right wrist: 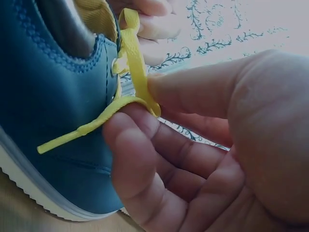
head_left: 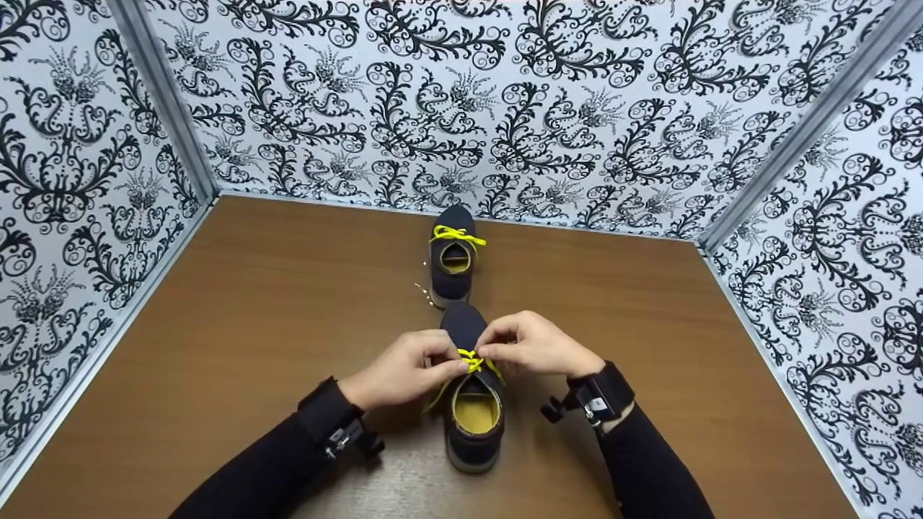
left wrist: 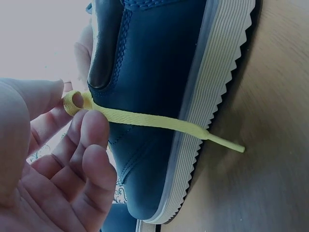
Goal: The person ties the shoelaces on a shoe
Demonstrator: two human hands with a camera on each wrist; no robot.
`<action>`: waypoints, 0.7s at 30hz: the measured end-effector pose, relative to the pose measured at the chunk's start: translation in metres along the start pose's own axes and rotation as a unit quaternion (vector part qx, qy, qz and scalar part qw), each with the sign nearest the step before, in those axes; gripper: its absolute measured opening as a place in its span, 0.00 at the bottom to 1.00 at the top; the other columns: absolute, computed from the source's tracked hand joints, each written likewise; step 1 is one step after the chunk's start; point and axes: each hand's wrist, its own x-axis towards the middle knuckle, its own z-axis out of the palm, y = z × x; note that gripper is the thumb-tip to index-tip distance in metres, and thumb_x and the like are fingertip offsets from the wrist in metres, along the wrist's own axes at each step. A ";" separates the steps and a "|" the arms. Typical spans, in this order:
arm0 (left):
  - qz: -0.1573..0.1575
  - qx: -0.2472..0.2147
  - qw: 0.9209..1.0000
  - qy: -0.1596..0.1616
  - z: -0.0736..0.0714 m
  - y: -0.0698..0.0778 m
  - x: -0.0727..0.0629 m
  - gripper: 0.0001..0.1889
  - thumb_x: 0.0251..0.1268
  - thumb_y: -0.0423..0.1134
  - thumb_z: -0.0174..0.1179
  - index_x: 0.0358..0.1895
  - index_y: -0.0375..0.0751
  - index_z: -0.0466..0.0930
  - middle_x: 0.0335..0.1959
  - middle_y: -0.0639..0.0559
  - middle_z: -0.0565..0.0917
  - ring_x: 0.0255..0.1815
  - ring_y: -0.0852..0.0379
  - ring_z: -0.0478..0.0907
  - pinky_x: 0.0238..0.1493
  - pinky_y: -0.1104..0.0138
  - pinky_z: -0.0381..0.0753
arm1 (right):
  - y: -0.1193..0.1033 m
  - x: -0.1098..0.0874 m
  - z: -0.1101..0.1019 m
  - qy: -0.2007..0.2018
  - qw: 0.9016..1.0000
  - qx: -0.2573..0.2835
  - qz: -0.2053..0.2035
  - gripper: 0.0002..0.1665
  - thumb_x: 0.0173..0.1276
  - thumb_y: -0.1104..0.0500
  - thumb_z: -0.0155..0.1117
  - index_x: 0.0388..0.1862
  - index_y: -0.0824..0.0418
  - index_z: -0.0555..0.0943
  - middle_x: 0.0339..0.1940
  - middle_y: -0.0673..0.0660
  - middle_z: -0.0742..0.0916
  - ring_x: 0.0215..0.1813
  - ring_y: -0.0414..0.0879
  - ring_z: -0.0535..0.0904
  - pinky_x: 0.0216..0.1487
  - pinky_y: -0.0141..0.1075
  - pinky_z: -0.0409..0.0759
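A dark shoe (head_left: 474, 443) with a yellow lining stands on the table, its toe pointing away from me. Across its opening lies a yellow shoelace (head_left: 472, 360). My left hand (head_left: 407, 367), on the shoe's left side, pinches a loop of the lace between thumb and finger; in the left wrist view the loose lace end (left wrist: 159, 120) hangs down over the shoe's side and sole. From the right, my right hand (head_left: 537, 344) pinches another bend of lace, and its free tip (right wrist: 60, 141) trails over the shoe's side in the right wrist view.
Beyond the toe stands a second dark shoe (head_left: 452, 285), its yellow lace tied in a bow. Small white specks (head_left: 424, 290) lie beside it. Patterned panels (head_left: 461, 108) wall in the brown wooden table (head_left: 303, 288) at the back and both sides.
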 end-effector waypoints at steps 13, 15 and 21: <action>-0.078 -0.036 0.996 0.000 0.003 0.005 0.000 0.10 0.84 0.42 0.67 0.39 0.44 0.85 0.31 0.60 0.80 0.30 0.64 0.77 0.34 0.69 0.76 | -0.003 -0.001 0.003 0.012 1.000 0.019 0.001 0.09 0.79 0.60 0.75 0.51 0.63 0.89 0.32 0.70 0.88 0.26 0.58 0.84 0.27 0.39 0.85; -0.099 -0.042 0.994 0.004 0.004 0.005 0.000 0.10 0.85 0.42 0.66 0.39 0.43 0.83 0.30 0.60 0.80 0.29 0.63 0.78 0.33 0.69 0.77 | -0.003 -0.001 0.004 0.018 1.000 0.025 0.002 0.09 0.78 0.60 0.76 0.50 0.63 0.88 0.32 0.70 0.88 0.26 0.61 0.84 0.27 0.39 0.85; -0.103 -0.033 0.994 0.021 0.008 0.003 -0.001 0.11 0.84 0.42 0.67 0.37 0.44 0.82 0.28 0.60 0.79 0.26 0.64 0.77 0.31 0.69 0.76 | -0.006 0.001 0.007 0.034 0.999 0.028 -0.012 0.09 0.76 0.61 0.76 0.49 0.64 0.87 0.33 0.63 0.90 0.30 0.63 0.85 0.29 0.32 0.83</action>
